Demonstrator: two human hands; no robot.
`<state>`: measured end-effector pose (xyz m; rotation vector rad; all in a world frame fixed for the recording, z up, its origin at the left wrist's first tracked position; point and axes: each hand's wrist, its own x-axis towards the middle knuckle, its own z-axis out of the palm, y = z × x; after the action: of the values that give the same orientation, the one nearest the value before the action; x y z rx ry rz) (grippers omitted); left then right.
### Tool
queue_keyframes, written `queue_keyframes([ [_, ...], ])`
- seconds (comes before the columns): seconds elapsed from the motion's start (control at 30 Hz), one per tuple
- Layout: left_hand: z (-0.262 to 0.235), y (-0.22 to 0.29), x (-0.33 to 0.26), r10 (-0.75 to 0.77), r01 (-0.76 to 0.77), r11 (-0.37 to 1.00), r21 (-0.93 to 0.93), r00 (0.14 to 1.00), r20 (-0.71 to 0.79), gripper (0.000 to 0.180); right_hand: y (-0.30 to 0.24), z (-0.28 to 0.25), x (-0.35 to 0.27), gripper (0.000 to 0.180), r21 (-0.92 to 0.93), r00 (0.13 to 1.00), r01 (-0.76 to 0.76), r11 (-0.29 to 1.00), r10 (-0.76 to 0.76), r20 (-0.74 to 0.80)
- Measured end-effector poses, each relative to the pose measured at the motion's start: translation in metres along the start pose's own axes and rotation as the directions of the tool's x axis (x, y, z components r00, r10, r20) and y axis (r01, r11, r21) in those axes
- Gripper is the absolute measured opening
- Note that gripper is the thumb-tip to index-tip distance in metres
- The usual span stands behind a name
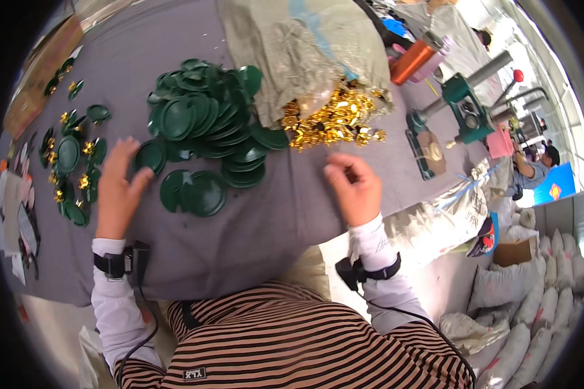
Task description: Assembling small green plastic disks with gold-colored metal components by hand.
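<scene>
A heap of dark green round plastic discs [230, 126] lies mid-table. My left hand [118, 188] is at the heap's left side, fingers and thumb apart, right beside one green disc [150, 156]; its thumb overlaps that disc's edge in the picture. Close to the table's front edge, my right hand [357, 193] hovers with curled fingers, thumb and forefinger near each other; anything between them is too small to make out. Beyond it, shiny gold pieces [334, 120] spill from the mouth of a woven sack [292, 58]. Two overlapping discs [202, 193] lie in front of the heap.
At the left are green discs with gold pieces on them [69, 155] and a cardboard box [42, 78]. A green hand press [467, 107] with a red-knobbed lever and an orange bottle [416, 58] stand at the right. White sacks [506, 285] and a person [532, 172] are farther right.
</scene>
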<state>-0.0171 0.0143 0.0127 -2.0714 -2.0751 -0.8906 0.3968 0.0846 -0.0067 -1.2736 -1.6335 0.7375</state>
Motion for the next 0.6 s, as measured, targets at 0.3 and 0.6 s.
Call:
queue_keyframes([
  [0.3, 0.023, 0.012, -0.001, -0.262, 0.258, 0.963, -0.083, 0.964, -0.041, 0.022, 0.096, -0.084, 0.089, 0.028, -0.704, 0.91, 0.212, 0.678, -0.4, -0.111],
  [0.6, 0.023, 0.131, -0.015, -0.342, 0.392, 0.003, -0.92, 0.865, 0.367, 0.025, 0.006, -0.039, 0.031, 0.022, 0.046, 0.984, 0.117, 0.992, -0.109, -0.14],
])
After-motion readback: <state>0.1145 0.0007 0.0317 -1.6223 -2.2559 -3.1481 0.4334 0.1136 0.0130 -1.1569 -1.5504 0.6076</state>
